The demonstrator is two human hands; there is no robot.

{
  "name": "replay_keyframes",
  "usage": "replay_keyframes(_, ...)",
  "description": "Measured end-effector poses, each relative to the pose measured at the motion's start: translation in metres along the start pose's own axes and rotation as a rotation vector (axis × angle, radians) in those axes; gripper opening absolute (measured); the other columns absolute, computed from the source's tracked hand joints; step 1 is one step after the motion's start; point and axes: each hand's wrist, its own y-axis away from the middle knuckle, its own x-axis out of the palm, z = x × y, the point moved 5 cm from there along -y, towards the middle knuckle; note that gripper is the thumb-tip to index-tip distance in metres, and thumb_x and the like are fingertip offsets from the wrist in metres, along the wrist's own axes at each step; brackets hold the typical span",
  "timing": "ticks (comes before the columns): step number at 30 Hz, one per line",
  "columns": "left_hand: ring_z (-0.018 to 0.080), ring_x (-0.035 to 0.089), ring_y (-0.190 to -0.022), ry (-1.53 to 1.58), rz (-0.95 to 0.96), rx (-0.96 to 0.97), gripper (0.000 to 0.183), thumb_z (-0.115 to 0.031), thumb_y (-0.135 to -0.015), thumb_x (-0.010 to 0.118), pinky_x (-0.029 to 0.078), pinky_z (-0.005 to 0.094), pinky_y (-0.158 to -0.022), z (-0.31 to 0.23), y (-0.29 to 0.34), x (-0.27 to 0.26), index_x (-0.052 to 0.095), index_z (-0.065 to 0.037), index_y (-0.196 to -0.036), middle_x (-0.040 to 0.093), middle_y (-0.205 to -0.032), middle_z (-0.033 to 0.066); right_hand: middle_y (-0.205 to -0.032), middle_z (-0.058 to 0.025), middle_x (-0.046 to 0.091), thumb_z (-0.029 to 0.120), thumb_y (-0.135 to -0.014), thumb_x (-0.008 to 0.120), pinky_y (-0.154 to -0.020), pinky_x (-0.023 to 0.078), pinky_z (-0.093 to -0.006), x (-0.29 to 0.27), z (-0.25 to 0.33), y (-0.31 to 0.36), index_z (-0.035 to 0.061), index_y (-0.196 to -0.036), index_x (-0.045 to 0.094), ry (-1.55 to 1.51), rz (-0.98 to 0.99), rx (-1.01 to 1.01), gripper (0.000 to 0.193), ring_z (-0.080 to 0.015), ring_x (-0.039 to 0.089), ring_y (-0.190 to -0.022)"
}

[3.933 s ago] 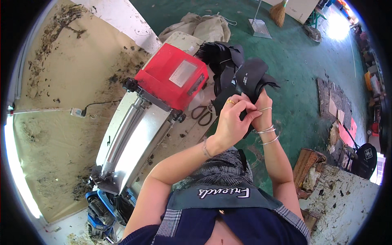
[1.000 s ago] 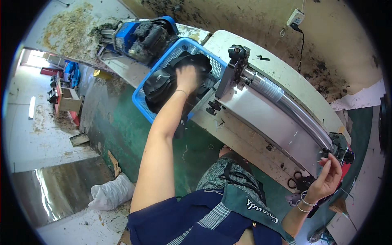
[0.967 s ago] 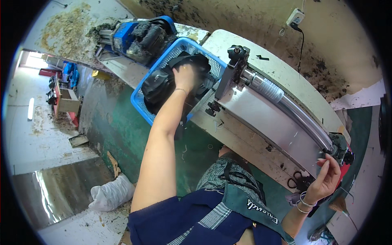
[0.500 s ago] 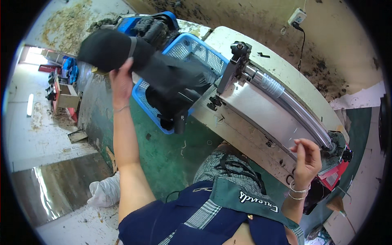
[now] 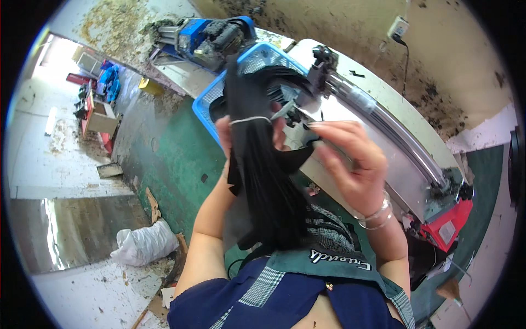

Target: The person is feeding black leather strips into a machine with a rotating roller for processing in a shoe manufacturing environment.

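To the right of the grip and beyond it, a roller machine [image 5: 399, 136] is seen; just past the grip stands a blue basket [image 5: 204, 108], loaded with black pieces [image 5: 286, 78]. The bundle [image 5: 264, 181], made up of thin dark layers, is held up in front of the basket, its shorter end pointing away beyond the grip and its longer, spread part hanging back toward the apron [image 5: 293, 264]. By its look, the bundle can be judged fairly light, soft and floppy along its length, and hardly fragile, though its layers may be expected to slide over one another and splay if it is lifted by an end. It is clamped by the left hand [image 5: 224, 133], whose digits are seen on both sides of it, the palm being hidden behind. By the right hand [image 5: 355, 167], to the right of the grip, nothing is seen to be carried: thumb and forefinger are parted close to a pointed flap [image 5: 296, 159] jutting from the bundle; whether it is touched cannot be told. The flap looks flimsy and is likely to bend easily. A thin pale band [image 5: 250, 119] is wrapped around the bundle at the grip; there, where the layers are gathered, the surest hold should be found.
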Motion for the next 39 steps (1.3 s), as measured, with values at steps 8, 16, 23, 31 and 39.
replay_keyframes(8,0.0186,0.059,-0.106,-0.544,-0.328,-0.258,0.059,-0.044,-0.092,0.046,0.046,0.0314,-0.095,0.080,0.005,0.016,0.048,0.000,-0.131,0.058,-0.122,0.0116,-0.095,-0.0013,0.061,0.001,-0.081,0.072,-0.081,0.049,-0.0244,-0.027,-0.025,0.081,0.0021,-0.116,0.057,-0.820,-0.208,0.566,0.039,-0.0093,0.059,-0.087)
replay_keyframes(16,0.0123,0.055,-0.101,-0.836,-0.424,-0.797,0.052,-0.032,-0.089,0.061,0.046,0.0281,-0.088,0.164,0.000,0.002,0.049,0.003,-0.126,0.059,-0.114,0.0101,-0.091,-0.0014,0.059,0.002,-0.082,0.071,-0.073,0.046,-0.0210,-0.075,-0.033,0.185,-0.0012,-0.090,0.063,-0.275,-0.586,0.597,0.012,-0.0076,0.056,-0.083)
replay_keyframes(23,0.0170,0.047,-0.116,-0.888,0.143,-1.078,0.094,-0.009,-0.057,0.087,0.037,0.0296,-0.102,0.217,0.025,0.024,0.038,0.003,-0.136,0.053,-0.126,0.0088,-0.081,-0.0025,0.052,0.000,-0.083,0.064,-0.071,0.044,-0.0282,-0.117,-0.016,0.270,0.0018,-0.078,0.055,-0.850,-0.259,0.865,0.011,-0.0157,0.052,-0.069)
replay_keyframes(31,0.0182,0.054,-0.111,-0.648,0.112,-1.521,0.083,-0.006,-0.056,0.087,0.040,0.0304,-0.100,0.249,0.052,0.027,0.047,0.007,-0.128,0.059,-0.117,0.0105,-0.062,-0.0008,0.055,0.017,-0.085,0.066,-0.058,0.048,-0.0320,-0.191,-0.097,0.401,0.0022,-0.079,0.055,-0.113,-0.681,1.105,0.020,-0.0191,0.055,-0.054)
replay_keyframes(39,0.0172,0.056,-0.107,-1.176,0.067,-0.720,0.069,0.000,-0.058,0.084,0.043,0.0301,-0.096,0.211,0.003,0.043,0.056,0.004,-0.120,0.061,-0.115,0.0080,-0.107,-0.0208,0.058,0.020,-0.078,0.069,-0.092,0.044,-0.0469,-0.185,-0.131,0.433,-0.0035,-0.106,0.058,1.029,-0.296,1.010,0.038,-0.0389,0.053,-0.101)
